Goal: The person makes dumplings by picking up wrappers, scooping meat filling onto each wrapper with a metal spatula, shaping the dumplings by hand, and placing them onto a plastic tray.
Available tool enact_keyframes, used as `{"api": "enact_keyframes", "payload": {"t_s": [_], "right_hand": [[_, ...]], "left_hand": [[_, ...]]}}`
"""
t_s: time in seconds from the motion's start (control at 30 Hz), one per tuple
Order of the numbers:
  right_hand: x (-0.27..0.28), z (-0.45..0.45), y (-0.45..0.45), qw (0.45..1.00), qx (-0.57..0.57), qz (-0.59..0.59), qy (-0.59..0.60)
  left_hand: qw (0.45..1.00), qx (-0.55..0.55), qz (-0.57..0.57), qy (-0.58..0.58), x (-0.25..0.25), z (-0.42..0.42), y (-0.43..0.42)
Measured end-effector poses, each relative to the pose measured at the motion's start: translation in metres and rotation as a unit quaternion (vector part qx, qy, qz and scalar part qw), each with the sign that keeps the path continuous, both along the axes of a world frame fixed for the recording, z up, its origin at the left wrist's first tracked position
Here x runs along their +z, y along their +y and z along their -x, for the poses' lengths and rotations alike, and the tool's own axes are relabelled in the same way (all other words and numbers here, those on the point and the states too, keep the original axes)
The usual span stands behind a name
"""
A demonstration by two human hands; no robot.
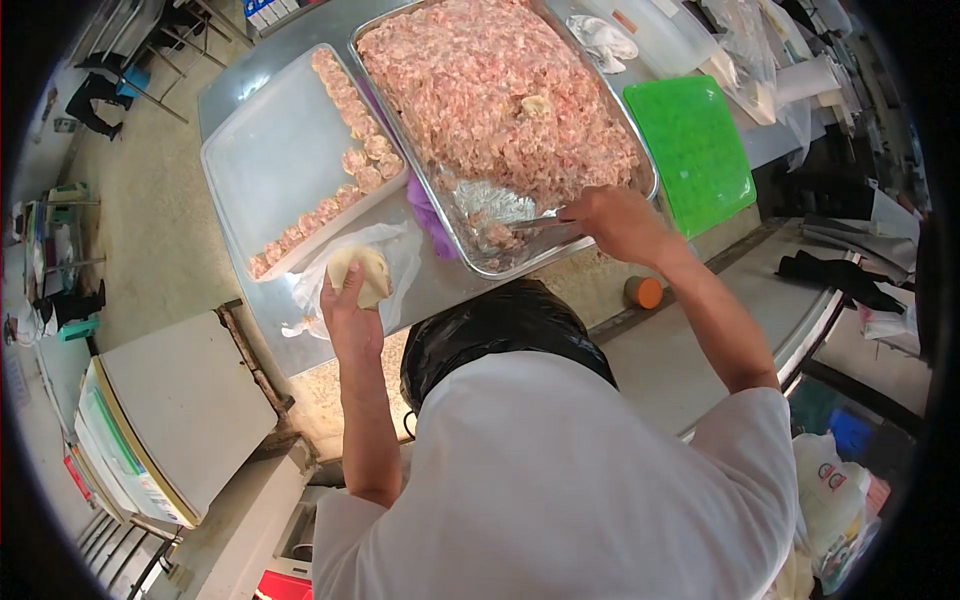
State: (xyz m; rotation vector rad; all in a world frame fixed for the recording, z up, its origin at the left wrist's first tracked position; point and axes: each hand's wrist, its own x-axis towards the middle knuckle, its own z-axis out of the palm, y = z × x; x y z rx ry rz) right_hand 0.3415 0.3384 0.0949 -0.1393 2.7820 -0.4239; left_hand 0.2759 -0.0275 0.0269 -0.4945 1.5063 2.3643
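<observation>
Our right hand (620, 225) is closed around a slim metal tool (532, 223), its blade low in the near end of the pan (505, 272), by some loose meat (490, 90). Our left hand (352, 315) holds a small stack of wrappers (362, 277), thumb across the top; the fingers underneath are mostly hidden, so we cannot tell how firmly they press.

The step in hand looks like taking up meat on the blade. To do it well, we would keep the blade shallow, gather a small, even portion and press it smooth against the pan wall, so it comes away cleanly. On the left, a light thumb should keep the top wrapper flat and undented, with its edge dry.

The wrappers sit above a crumpled plastic sheet (400, 255), between us and the tray (260, 150). Dumplings (370, 165) line the tray's right and near sides; matching their size seems a sound guide for each portion. Beyond the grip, the meat heaps toward the pan's far end. A purple cloth (430, 220) shows beside the pan, and a green board (690, 150) lies to its right.
</observation>
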Motion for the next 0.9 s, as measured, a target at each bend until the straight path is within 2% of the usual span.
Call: {"api": "enact_keyframes", "payload": {"t_s": [0.03,0.13,0.23,0.33,0.43,0.53,0.73,0.83,0.9], "right_hand": [[0.008,0.001,0.001,1.0,-0.004,-0.003,-0.013],[-0.008,0.013,-0.007,0.998,-0.022,0.014,0.049],[-0.025,0.018,-0.013,0.998,0.018,0.042,0.045],[0.007,0.012,0.002,0.998,0.059,0.035,-0.01],[0.022,0.011,0.012,1.0,0.011,0.016,-0.006],[0.017,0.012,0.013,0.997,0.006,0.067,-0.035],[0.037,0.012,0.01,0.999,-0.04,0.014,-0.018],[0.039,0.014,0.011,0.994,-0.048,-0.085,-0.052],[0.027,0.021,0.001,0.996,-0.062,-0.065,0.023]], "left_hand": [[1.0,-0.011,0.002,0.006,0.0,0.0,0.001],[1.0,-0.015,-0.015,-0.011,0.0,0.002,0.007],[0.999,-0.04,-0.005,-0.013,0.01,0.002,0.014],[1.0,-0.023,0.009,0.0,0.01,0.003,0.009],[0.999,0.021,-0.001,-0.026,0.004,0.003,0.003],[0.999,0.014,-0.021,-0.037,-0.003,0.001,0.0],[0.999,0.001,-0.003,-0.032,-0.008,-0.001,-0.005],[0.999,0.014,0.018,-0.041,0.002,0.0,0.0],[0.999,0.01,0.006,-0.045,-0.001,0.001,0.003]]}}
